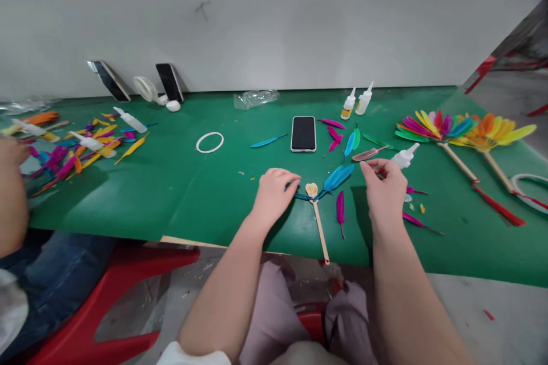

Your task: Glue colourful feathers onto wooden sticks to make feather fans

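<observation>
A wooden stick with a heart-shaped head lies on the green table, its lower end at the front edge. Blue feathers fan out to the right of the head. To its left, my left hand is closed at a blue feather, whose outer part the fingers hide. My right hand is raised on the right, thumb and fingers pinched together; what they hold, if anything, cannot be made out. Just beyond those fingertips is a dusty-pink feather. A magenta feather lies between the hands.
Beyond are a phone, glue bottles and a white ring. Another glue bottle lies behind my right hand. Finished feather fans lie at right. A co-worker's arm and a feather pile are at left.
</observation>
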Motion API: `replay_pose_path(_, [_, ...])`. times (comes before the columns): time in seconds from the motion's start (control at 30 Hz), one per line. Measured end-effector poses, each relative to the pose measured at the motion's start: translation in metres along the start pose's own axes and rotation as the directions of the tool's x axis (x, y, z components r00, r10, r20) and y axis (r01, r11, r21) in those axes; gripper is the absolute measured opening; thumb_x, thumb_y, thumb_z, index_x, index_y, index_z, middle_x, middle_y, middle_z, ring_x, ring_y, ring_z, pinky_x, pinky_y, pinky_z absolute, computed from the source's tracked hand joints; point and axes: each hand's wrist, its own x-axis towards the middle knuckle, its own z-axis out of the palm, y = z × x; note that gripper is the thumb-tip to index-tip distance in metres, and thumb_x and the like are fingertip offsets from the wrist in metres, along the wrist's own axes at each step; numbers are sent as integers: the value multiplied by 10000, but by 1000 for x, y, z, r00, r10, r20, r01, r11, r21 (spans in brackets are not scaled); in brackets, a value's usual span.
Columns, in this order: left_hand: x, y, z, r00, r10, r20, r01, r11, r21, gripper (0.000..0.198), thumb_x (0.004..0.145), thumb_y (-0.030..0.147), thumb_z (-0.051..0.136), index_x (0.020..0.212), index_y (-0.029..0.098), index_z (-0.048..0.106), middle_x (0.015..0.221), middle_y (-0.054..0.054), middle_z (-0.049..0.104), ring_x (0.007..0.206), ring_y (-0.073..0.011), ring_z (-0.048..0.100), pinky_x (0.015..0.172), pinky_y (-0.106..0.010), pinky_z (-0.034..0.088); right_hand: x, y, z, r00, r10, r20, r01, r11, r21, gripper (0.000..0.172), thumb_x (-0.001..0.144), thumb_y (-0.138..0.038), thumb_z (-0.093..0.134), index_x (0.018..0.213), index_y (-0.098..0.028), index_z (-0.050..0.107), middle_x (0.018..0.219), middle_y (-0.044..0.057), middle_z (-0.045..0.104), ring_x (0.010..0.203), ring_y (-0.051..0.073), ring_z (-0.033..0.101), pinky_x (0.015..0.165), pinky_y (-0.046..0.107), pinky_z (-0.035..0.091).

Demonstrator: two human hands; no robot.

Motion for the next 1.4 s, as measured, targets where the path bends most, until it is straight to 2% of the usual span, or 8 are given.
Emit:
replay_pose_path(0.13, [3, -34, -16, 982, -172, -74, 173, 985, 8, 229, 855, 221, 466, 960, 200, 669, 988, -76, 666, 944, -232, 563, 887, -399, 395, 12, -14, 5, 964, -183, 196, 237, 920, -311, 281, 854, -398, 414, 868, -173, 583, 787, 57, 606, 700, 167, 528, 642, 298, 396])
replay_pose_path(0.23, [6, -49, -24, 974, -227, -22, 226, 974, -21, 236, 842, 219, 466, 968, 209, 666, 976, -73, 666, 896, -226, 588, 828, -369, 434, 30, -25, 16, 853, -239, 463, 451, 783, -428, 210, 842, -324, 456, 770, -192, 603, 756, 57, 634, 740, 199, 544, 658, 313, 368])
replay_pose_path(0.43, [17, -57, -35, 964, -171, 205, 198, 973, -118, 246, 806, 197, 499, 990, 214, 660, 954, -53, 676, 806, -193, 618, 724, -305, 467, 62, -28, 41, 550, -93, 830, 695, 603, -393, 146, 662, -69, 603, 671, -205, 657, 705, 39, 658, 740, 212, 574, 630, 292, 359])
replay_pose_path(0.57, [20, -62, -45, 929, -34, 369, 108, 977, -182, 321, 757, 95, 491, 999, 222, 658, 967, -25, 671, 875, -165, 608, 753, -263, 463, 73, -31, 46, 381, 32, 924, 778, 530, -339, 207, 632, -43, 613, 730, -208, 687, 826, 44, 677, 814, 217, 592, 620, 269, 374])
replay_pose_path(0.67, [20, -66, -54, 900, 38, 435, 62, 975, -214, 369, 756, 60, 448, 1025, 213, 649, 1033, -25, 654, 944, -152, 586, 798, -250, 452, 78, -37, 46, 302, 120, 946, 809, 492, -321, 234, 640, -69, 623, 822, -200, 688, 906, 56, 669, 847, 220, 596, 613, 259, 386])
replay_pose_path(0.9, [27, -71, -59, 838, 146, 526, -105, 989, -107, 240, 774, 168, 530, 967, 200, 669, 939, -40, 623, 836, -153, 582, 710, -239, 448, 80, -50, 50, 203, 228, 952, 857, 430, -286, 198, 683, -174, 630, 879, -183, 660, 914, 70, 648, 818, 209, 592, 591, 259, 387])
replay_pose_path(1.17, [33, -74, -48, 849, 163, 502, -150, 986, -68, 130, 794, 217, 525, 776, 177, 647, 793, -14, 590, 720, -128, 546, 644, -223, 401, 79, -44, 55, 118, 227, 967, 893, 402, -203, 156, 609, -83, 627, 722, -187, 654, 802, 66, 639, 743, 210, 567, 544, 269, 340])
replay_pose_path(1.4, [47, -76, -58, 898, 110, 426, -117, 993, -10, 129, 816, 227, 484, 803, 178, 604, 780, -5, 620, 716, -141, 545, 646, -245, 385, 90, -55, 49, 180, 192, 965, 855, 454, -250, 126, 698, -108, 524, 693, -210, 598, 733, 34, 626, 636, 164, 535, 520, 279, 354])
